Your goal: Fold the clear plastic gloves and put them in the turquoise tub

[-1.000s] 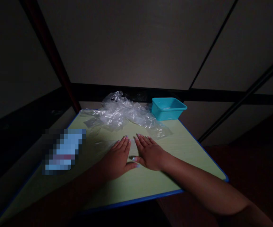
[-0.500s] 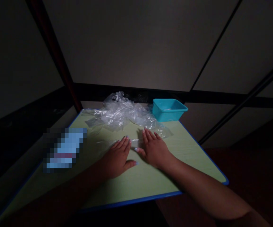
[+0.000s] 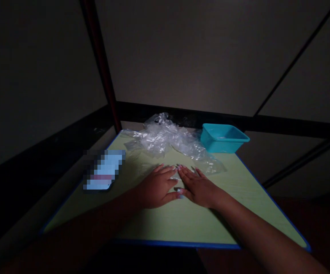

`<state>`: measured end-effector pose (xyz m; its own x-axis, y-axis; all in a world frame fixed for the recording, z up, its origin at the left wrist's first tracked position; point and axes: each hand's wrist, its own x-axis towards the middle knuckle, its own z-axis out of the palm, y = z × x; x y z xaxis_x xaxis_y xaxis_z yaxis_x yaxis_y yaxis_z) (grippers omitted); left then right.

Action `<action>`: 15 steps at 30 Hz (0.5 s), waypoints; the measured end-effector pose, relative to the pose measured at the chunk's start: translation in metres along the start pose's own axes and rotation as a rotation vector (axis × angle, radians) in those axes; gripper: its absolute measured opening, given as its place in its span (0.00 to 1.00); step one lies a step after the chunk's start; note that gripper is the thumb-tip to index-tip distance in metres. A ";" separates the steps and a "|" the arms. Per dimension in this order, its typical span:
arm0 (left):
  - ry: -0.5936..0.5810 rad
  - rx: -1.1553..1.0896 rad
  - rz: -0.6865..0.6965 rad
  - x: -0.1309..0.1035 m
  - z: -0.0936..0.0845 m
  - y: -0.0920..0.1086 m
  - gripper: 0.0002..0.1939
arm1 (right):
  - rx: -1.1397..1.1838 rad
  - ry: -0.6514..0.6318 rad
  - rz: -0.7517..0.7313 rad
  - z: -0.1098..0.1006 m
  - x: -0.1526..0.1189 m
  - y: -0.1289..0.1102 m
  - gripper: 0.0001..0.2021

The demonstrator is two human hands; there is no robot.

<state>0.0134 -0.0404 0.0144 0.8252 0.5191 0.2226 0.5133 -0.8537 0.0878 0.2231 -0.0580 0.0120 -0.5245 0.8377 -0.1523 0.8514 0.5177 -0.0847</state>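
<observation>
My left hand (image 3: pixel 157 189) lies palm down with its fingers stretched out, over a flat piece of clear plastic bag (image 3: pixel 177 176) on the table. Close beside it, my right hand (image 3: pixel 198 187) also rests palm down and open, its fingertips at the same plastic. The two thumbs nearly meet. Most of the flat plastic is hidden under the hands. Beyond my fingers spreads a crumpled heap of clear plastic bags (image 3: pixel 161 137), reaching from the back left toward the right.
A turquoise plastic basket (image 3: pixel 224 144) stands at the back right corner of the light green table (image 3: pixel 210 228), which has a blue edge. On the left lies a blurred-out flat device with a lit screen (image 3: pixel 106 169). Dark panelled walls (image 3: pixel 182 57) rise behind.
The view has swung left, so everything sits farther right. My hands have come closer together, with my left hand more over the flat plastic.
</observation>
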 end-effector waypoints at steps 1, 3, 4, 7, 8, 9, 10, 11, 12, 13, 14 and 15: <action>-0.011 0.019 0.003 -0.001 0.000 -0.002 0.29 | 0.001 0.002 0.000 0.000 0.000 0.000 0.36; -0.036 0.057 0.007 -0.002 0.000 -0.008 0.28 | -0.004 0.015 0.006 -0.001 0.000 0.001 0.35; -0.045 0.070 0.007 -0.002 0.000 -0.011 0.27 | -0.008 0.029 0.005 -0.001 0.000 0.001 0.35; -0.041 0.078 -0.009 -0.002 0.001 -0.018 0.25 | 0.011 0.073 -0.042 -0.005 -0.005 -0.002 0.33; -0.035 0.074 -0.009 -0.002 0.002 -0.020 0.25 | 0.032 0.071 -0.068 -0.007 -0.007 -0.003 0.32; -0.032 0.071 -0.002 -0.002 0.003 -0.021 0.25 | 0.057 0.058 -0.090 -0.010 -0.010 -0.004 0.30; -0.031 0.070 0.009 -0.002 0.004 -0.023 0.25 | 0.085 0.039 -0.107 -0.013 -0.012 -0.006 0.29; -0.033 0.073 0.021 -0.002 0.005 -0.024 0.25 | 0.115 0.018 -0.118 -0.015 -0.015 -0.007 0.28; -0.035 0.076 0.032 -0.002 0.006 -0.025 0.25 | 0.145 0.002 -0.125 -0.018 -0.017 -0.008 0.28; -0.036 0.077 0.039 -0.001 0.007 -0.026 0.24 | 0.171 -0.004 -0.127 -0.019 -0.018 -0.008 0.27; -0.036 0.076 0.044 -0.001 0.008 -0.027 0.23 | 0.189 -0.003 -0.127 -0.021 -0.019 -0.008 0.26; -0.037 0.075 0.046 -0.001 0.008 -0.028 0.22 | 0.201 0.003 -0.125 -0.022 -0.019 -0.008 0.26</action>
<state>0.0004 -0.0165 0.0037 0.8559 0.4814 0.1887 0.4894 -0.8720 0.0050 0.2260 -0.0745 0.0371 -0.6258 0.7699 -0.1249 0.7639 0.5728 -0.2971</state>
